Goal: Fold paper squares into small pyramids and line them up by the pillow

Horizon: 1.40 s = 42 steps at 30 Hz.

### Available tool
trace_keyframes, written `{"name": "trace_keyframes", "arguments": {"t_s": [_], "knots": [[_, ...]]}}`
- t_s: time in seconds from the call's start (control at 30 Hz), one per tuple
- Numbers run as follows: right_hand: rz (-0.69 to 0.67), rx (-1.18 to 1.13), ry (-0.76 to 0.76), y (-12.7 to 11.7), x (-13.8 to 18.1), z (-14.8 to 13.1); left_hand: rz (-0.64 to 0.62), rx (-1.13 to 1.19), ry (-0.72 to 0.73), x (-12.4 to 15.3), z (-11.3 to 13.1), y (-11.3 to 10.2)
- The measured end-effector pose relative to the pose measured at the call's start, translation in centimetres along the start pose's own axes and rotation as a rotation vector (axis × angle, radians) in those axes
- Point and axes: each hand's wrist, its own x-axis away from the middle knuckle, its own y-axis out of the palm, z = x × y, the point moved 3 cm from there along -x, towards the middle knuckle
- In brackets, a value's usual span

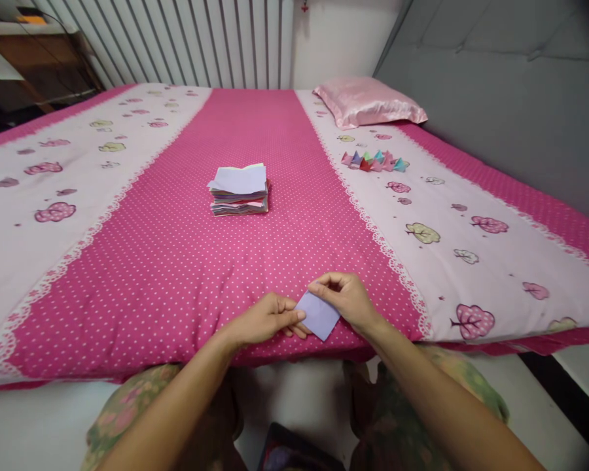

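Two hands share one folded lavender paper (319,318) at the near edge of the bed (177,275): the left hand (265,320) has its grip closed on the paper's left corner, the right hand (347,299) on its top, likely steadying it flat against the sheet; a paper stack (239,190) lies well apart, mid-bed

Folded sheet (318,315): between left hand (267,320) and right hand (346,301), pinched by both, at the near edge of the bed (177,261).
Paper stack (239,190): on the bed, well beyond the left hand.
Row of folded pieces (373,161): well beyond the right hand, slightly to its right.
Pillow (368,101): behind that row, farthest from both hands.
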Motion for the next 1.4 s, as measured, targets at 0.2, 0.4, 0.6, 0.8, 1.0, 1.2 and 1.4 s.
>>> {"name": "trace_keyframes", "arguments": {"t_s": [0.2,0.4,0.6,0.8,1.0,1.2,1.4], "knots": [[0.022,-0.013,0.023,-0.1,-0.1,0.1,0.0,-0.001,-0.001,0.1,0.1,0.0],[0.0,-0.019,0.043,0.0,-0.1,0.1,-0.001,-0.03,0.038,0.0,0.1,0.1],[-0.026,0.058,-0.038,0.7,-0.2,0.1,-0.008,0.03,0.108,-0.7,-0.5,0.6],[-0.026,-0.071,0.025,0.7,-0.3,-0.1,0.154,0.083,0.051,-1.2,-1.1,0.9],[-0.084,-0.264,0.108,0.3,-0.3,0.0,0.374,0.299,0.088,-1.0,-1.0,0.3],[-0.021,-0.264,0.111,0.2,-0.2,0.3,0.371,0.31,0.061,-0.6,-0.6,0.4],[0.041,-0.189,0.043,-0.1,-0.4,0.3,0.363,0.304,0.038,-0.5,-0.5,0.4]]}}
